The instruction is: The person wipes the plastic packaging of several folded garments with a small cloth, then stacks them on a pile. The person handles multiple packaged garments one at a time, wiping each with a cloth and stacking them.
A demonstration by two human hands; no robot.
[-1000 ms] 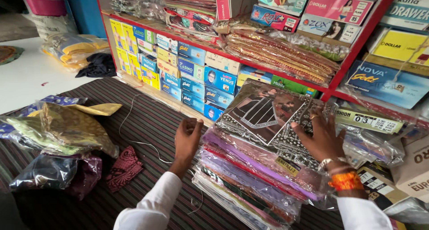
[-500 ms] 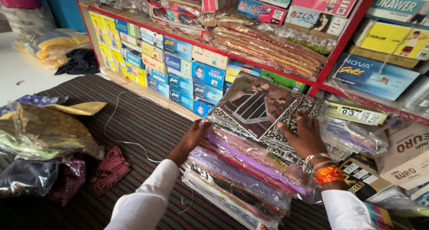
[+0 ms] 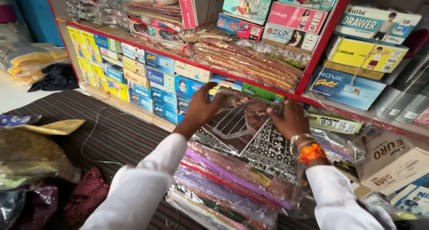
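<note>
A red shelf (image 3: 250, 80) of boxes stood ahead. Before it lay a stack of plastic-wrapped fabric packets (image 3: 232, 185), its top black-and-white packet (image 3: 250, 138) clamped at the far corners by your left hand (image 3: 201, 109) and right hand (image 3: 290, 120).

Both arms wear long white sleeves (image 3: 147, 185), and the right wrist carries a silver bangle (image 3: 300, 138) beside orange thread bands (image 3: 311, 152).

A single head-worn camera looks steeply down and forward from close above the person's arms, facing a red shelf (image 3: 250, 80) of boxed goods, with a striped mat (image 3: 111, 131) filling the lower left.
</note>
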